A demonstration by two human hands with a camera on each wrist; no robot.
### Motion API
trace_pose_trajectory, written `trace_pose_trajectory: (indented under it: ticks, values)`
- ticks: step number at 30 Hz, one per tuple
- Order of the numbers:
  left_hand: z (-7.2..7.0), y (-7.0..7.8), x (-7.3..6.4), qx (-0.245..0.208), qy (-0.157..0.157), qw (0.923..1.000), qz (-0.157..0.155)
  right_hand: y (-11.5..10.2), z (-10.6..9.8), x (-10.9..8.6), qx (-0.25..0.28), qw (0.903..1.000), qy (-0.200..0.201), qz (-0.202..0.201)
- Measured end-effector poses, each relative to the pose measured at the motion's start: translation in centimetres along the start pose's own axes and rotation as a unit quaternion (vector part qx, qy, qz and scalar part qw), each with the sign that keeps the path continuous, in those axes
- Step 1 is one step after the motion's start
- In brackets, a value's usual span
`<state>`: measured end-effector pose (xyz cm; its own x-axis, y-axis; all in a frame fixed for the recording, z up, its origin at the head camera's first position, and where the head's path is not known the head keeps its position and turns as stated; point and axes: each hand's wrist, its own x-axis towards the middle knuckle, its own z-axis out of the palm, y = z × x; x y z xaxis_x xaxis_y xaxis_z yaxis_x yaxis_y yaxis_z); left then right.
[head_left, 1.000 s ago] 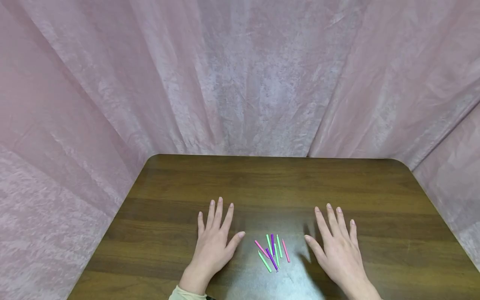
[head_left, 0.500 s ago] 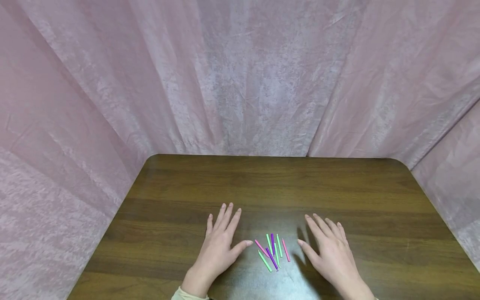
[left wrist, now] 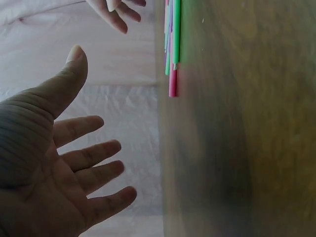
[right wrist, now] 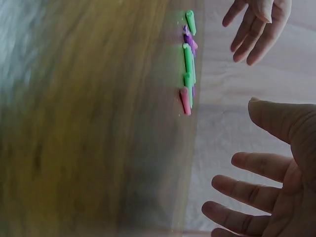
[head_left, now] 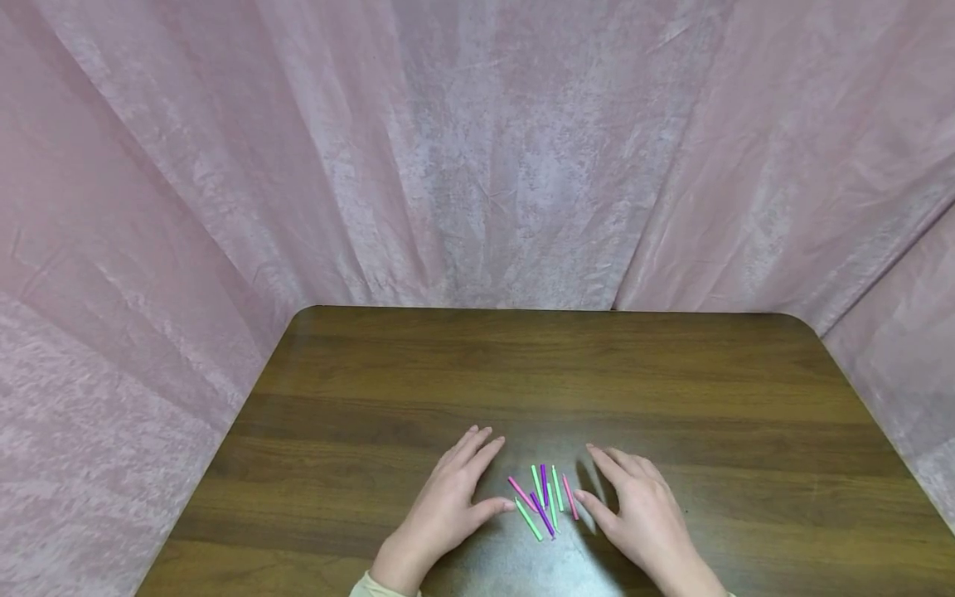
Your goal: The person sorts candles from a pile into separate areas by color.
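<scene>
Several thin, candle-like sticks in green, purple and pink lie in a loose pile on the table in the head view. A purple stick [head_left: 543, 516] crosses others in the middle, a green stick [head_left: 528, 520] is at the left and a pink stick [head_left: 570, 497] at the right. My left hand [head_left: 446, 504] is left of the pile with fingers extended; the left wrist view shows its thumb [left wrist: 69, 74] apart from the sticks. To the right of the pile, my right hand [head_left: 645, 510] has loosely bent fingers, its thumb close to the pink stick. Neither hand holds anything.
A brown wood-grain table [head_left: 373, 365] with rounded far corners carries the sticks. Pink velvet curtains [head_left: 485, 149] hang behind it and along both sides. The right hand casts a shadow beside the pile.
Both hands have moved inward toward the pile and slightly nearer the person, their fingers drawing closer together. The sticks lie as before.
</scene>
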<state>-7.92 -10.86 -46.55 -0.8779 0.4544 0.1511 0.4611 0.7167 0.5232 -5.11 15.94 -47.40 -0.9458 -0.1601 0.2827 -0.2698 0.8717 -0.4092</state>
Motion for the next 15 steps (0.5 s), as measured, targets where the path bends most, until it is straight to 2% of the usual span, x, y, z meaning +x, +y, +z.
trace_pose_trajectory:
  ticks: [4, 8, 15]
  values:
    - [0.27, 0.14, 0.01, -0.031, -0.013, 0.9994, 0.0, -0.28, 0.36, 0.02, 0.004, 1.0, 0.002, 0.007]
    - [0.52, 0.16, 0.03, -0.062, -0.022, 0.9978, 0.009, -0.45, 0.62, 0.06, 0.029, 0.9994, -0.009, 0.013]
    - [0.82, -0.15, 0.28, -0.09, -0.046, 0.9946, 0.019, -0.98, 0.73, 0.3, 0.068, 0.994, -0.066, 0.054]
